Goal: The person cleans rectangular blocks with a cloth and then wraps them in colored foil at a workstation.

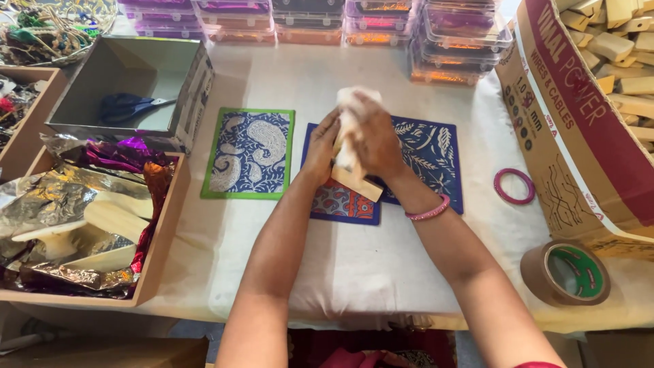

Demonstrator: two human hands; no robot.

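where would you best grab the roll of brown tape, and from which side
The roll of brown tape lies flat near the table edge with its open core facing up. Probably come from above, one finger inside the core, thumb on the outer wall.

Brown-and-maroon printed carton [579,143], far right

Probably a craft workshop: stacked bead boxes [381,20], foil scraps [82,184], wooden blocks [623,48] and packing tape [565,272] crowd the cloth-covered table [368,266].
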